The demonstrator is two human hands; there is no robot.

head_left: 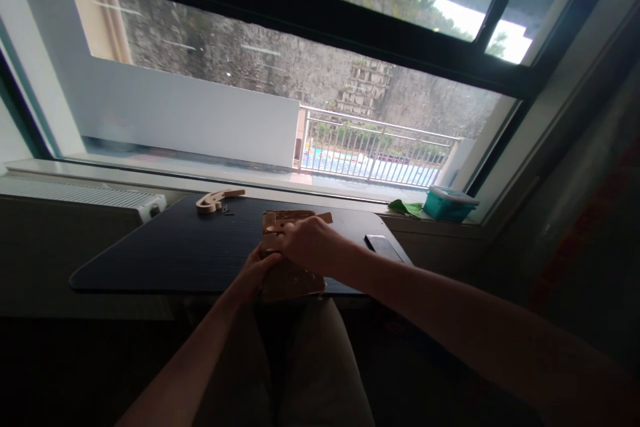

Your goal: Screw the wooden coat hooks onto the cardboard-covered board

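Observation:
A flat wooden model piece (pixel 293 280) with cut-out parts lies at the near edge of a dark table (pixel 165 253). My left hand (pixel 257 272) grips its left side, fingers closed on the edge. My right hand (pixel 305 240) rests on top of the piece, fingers curled and pressing on its upper part. A curved wooden part (pixel 216 199) lies at the far left of the table, with a few small dark screws beside it.
A black phone (pixel 383 247) lies on the table's right side. On the window sill stand a teal box (pixel 449 204) and a green leaf-like scrap (pixel 406 207). A white radiator (pixel 80 197) sits to the left. My knees are below the table edge.

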